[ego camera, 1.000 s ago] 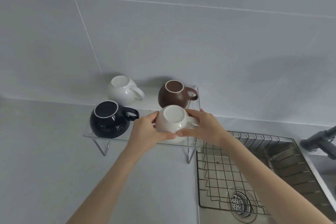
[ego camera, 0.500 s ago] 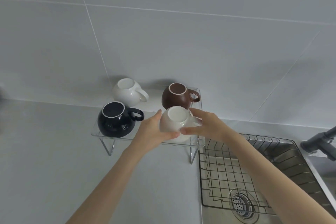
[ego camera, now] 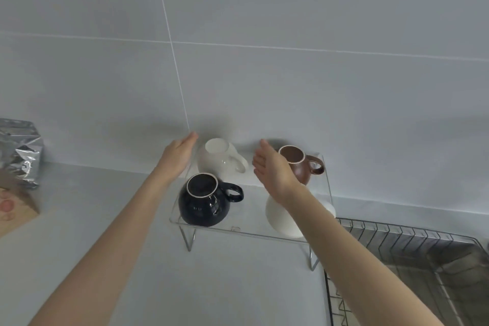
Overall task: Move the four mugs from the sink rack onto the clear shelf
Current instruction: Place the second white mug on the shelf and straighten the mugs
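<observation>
All four mugs sit upside down on the clear acrylic shelf [ego camera: 251, 230] on the pale grey counter [ego camera: 79, 219]: a glossy black mug [ego camera: 203, 202] front left near the edge, a white mug [ego camera: 221, 160] back left, a brown mug [ego camera: 299, 167] back right, and another white mug [ego camera: 281, 219] front right, partly hidden by the right forearm. The left hand [ego camera: 177, 157] and right hand [ego camera: 272, 169] hover on either side of the back white mug, fingers straight and empty, touching nothing. The wire sink rack [ego camera: 412, 259] at right appears empty.
</observation>
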{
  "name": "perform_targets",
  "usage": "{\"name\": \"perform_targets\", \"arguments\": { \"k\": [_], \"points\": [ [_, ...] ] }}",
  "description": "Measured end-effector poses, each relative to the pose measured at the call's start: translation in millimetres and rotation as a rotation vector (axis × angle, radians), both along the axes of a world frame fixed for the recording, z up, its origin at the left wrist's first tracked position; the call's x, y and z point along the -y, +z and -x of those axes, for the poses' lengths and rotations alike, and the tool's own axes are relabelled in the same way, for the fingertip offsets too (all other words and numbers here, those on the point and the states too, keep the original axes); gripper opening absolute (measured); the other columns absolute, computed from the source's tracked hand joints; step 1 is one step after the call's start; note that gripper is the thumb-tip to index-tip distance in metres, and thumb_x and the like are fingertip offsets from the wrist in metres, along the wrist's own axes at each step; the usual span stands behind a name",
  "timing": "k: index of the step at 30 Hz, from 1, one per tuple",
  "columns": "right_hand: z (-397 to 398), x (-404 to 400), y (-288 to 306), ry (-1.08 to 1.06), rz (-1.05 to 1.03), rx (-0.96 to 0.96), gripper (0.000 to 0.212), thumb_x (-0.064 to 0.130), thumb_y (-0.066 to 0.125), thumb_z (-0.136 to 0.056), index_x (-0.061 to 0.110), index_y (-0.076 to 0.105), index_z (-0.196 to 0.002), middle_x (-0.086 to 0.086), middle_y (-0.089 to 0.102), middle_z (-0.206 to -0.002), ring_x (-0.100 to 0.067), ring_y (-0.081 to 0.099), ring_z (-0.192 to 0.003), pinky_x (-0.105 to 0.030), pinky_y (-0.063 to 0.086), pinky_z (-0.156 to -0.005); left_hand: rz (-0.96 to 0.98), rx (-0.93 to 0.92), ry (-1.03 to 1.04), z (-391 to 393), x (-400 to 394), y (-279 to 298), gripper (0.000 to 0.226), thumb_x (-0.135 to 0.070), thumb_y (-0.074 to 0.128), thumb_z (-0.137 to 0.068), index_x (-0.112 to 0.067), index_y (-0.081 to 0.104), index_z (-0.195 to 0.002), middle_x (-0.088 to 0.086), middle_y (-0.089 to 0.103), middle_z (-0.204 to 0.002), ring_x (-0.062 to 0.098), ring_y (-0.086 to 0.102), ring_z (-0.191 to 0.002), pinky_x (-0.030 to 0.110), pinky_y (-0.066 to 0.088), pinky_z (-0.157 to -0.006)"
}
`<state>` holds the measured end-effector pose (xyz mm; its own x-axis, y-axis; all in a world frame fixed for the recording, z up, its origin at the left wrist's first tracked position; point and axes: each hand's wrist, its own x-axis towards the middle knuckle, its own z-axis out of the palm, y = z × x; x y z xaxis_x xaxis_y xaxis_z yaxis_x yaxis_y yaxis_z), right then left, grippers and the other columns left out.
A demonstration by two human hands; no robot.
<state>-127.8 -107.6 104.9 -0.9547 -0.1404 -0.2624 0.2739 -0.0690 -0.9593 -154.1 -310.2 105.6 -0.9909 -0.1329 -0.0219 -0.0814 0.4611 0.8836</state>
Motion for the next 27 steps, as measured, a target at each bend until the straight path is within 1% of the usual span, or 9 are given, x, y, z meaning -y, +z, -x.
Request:
{"name": "perform_targets", "arguments": {
  "k": [1,3,9,11,14,17,18,22,27],
  "points": [
    [0.2,9.2,-5.0,0.006,0.087,0.04,0.064,0.045,0.033,-0.093,-0.001,0.027,-0.137,-0.018,0.028,-0.149,-0.029,0.025,-0.139,-0.04,0.017,-0.116,-0.059,0.044,-0.033,7.8,1.8,-2.8,0.051,-0.039,0.029,-0.094,-0.002,0.048,-0.124,0.015,0.044,-0.14,0.022,0.039,-0.13,0.038,0.025,-0.112],
    [4.4,26.5,-14.1,-0.01,0.163,0.097,0.067,0.051,0.024,-0.092,0.008,0.016,-0.142,-0.008,0.017,-0.154,-0.019,0.014,-0.142,-0.037,0.009,-0.117,-0.152,0.101,-0.062,17.8,2.7,-8.1,0.054,-0.039,0.021,-0.095,-0.002,0.042,-0.128,0.015,0.039,-0.142,0.021,0.035,-0.132,0.034,0.023,-0.112],
    [4.5,37.9,-30.1,-0.055,0.115,0.116,0.067,0.057,0.013,-0.091,0.014,0.024,-0.141,0.0,0.022,-0.153,-0.014,0.013,-0.142,-0.034,0.008,-0.114,-0.276,0.122,-0.133,23.1,0.3,-20.5,0.056,-0.04,0.01,-0.095,-0.011,0.049,-0.123,0.007,0.051,-0.13,0.005,0.041,-0.11,0.015,0.026,-0.094],
    [5.8,38.4,-29.9,-0.058,0.112,0.118,0.067,0.057,0.012,-0.09,0.015,0.024,-0.141,0.0,0.021,-0.154,-0.015,0.011,-0.142,-0.033,0.007,-0.114,-0.289,0.101,-0.116,22.4,1.3,-23.2,0.058,-0.039,0.011,-0.095,-0.005,0.047,-0.125,0.01,0.049,-0.133,0.005,0.041,-0.11,0.012,0.028,-0.092],
    [11.2,38.7,-29.7,-0.065,0.104,0.111,0.068,0.059,0.011,-0.09,0.016,0.021,-0.142,0.002,0.018,-0.154,-0.014,0.007,-0.143,-0.033,0.004,-0.115,-0.294,0.103,-0.095,19.6,2.8,-25.7,0.058,-0.041,0.012,-0.095,-0.004,0.045,-0.126,0.01,0.045,-0.138,0.007,0.04,-0.116,0.015,0.025,-0.097],
    [16.3,38.6,-30.2,-0.068,0.09,0.1,0.068,0.059,0.011,-0.09,0.016,0.018,-0.142,0.003,0.015,-0.155,-0.013,0.006,-0.143,-0.033,0.003,-0.115,-0.317,0.099,-0.089,15.6,1.2,-28.3,0.058,-0.041,0.012,-0.095,-0.006,0.046,-0.126,0.009,0.047,-0.136,0.007,0.041,-0.113,0.004,0.03,-0.085],
    [17.6,38.7,-30.7,-0.066,0.085,0.099,0.068,0.059,0.011,-0.09,0.016,0.018,-0.142,0.003,0.015,-0.155,-0.012,0.006,-0.143,-0.033,0.003,-0.115,-0.323,0.096,-0.078,14.9,0.8,-29.5,0.058,-0.042,0.012,-0.095,-0.006,0.046,-0.127,0.009,0.046,-0.137,0.009,0.04,-0.117,0.004,0.029,-0.086],
    [19.9,39.7,-32.9,-0.06,0.061,0.088,0.068,0.059,0.009,-0.089,0.018,0.021,-0.142,0.003,0.015,-0.155,-0.012,0.006,-0.142,-0.034,0.002,-0.115,-0.325,0.092,-0.056,13.7,0.2,-32.6,0.058,-0.045,0.012,-0.094,-0.011,0.044,-0.129,0.006,0.039,-0.144,0.018,0.031,-0.134,0.026,0.019,-0.11],
    [15.4,40.1,-30.6,-0.074,0.079,0.089,0.066,0.06,0.012,-0.089,0.022,0.016,-0.143,0.005,0.012,-0.155,-0.012,0.005,-0.143,-0.033,0.002,-0.114,-0.304,0.095,-0.016,8.2,-1.0,-29.4,0.057,-0.046,0.013,-0.094,-0.013,0.039,-0.132,0.005,0.033,-0.147,0.02,0.026,-0.136,0.03,0.015,-0.112]
  ]
}}
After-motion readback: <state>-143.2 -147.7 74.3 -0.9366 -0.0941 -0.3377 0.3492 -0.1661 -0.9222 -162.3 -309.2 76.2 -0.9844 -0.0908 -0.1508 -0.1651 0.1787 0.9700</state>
